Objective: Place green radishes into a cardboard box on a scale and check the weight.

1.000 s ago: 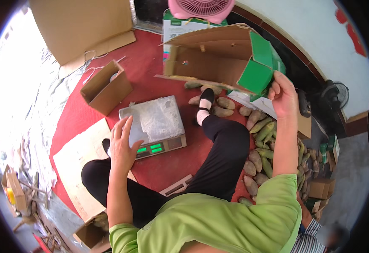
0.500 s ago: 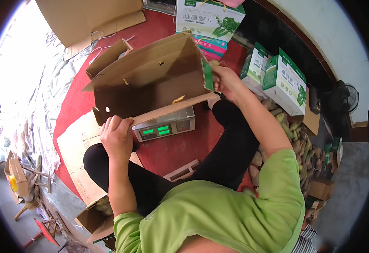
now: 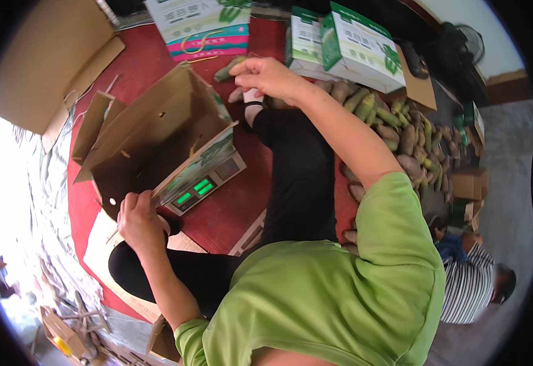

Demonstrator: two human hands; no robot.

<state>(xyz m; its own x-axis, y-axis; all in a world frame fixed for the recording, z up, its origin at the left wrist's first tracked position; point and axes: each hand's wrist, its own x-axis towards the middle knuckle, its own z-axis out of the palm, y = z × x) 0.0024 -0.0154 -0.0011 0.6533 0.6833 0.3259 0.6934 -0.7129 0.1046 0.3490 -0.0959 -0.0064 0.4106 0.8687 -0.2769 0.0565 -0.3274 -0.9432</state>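
Note:
An open cardboard carton (image 3: 147, 131), brown inside with printed green outer faces, rests on a digital scale (image 3: 225, 169) with lit green displays. My left hand (image 3: 140, 222) is closed on the carton's near left edge. My right hand (image 3: 269, 78) is off the carton, beyond its right end, fingers partly curled and apart with nothing seen in them. Just by its fingertips lies a green radish (image 3: 227, 70) on the red mat (image 3: 157, 46). Whether the fingertips touch it, I cannot tell.
A large heap of radishes (image 3: 400, 131) lies to my right. White-and-green boxes (image 3: 364, 49) stand behind it, and another box (image 3: 199, 18) sits at the back on a pink-and-blue one. Large cardboard (image 3: 47, 61) stands far left. A person in a striped top (image 3: 468, 283) is at lower right.
My right hand has let go of the carton's right end and moved away toward the radish. The whole view has turned rightward. My left hand stays on the carton's near left edge.

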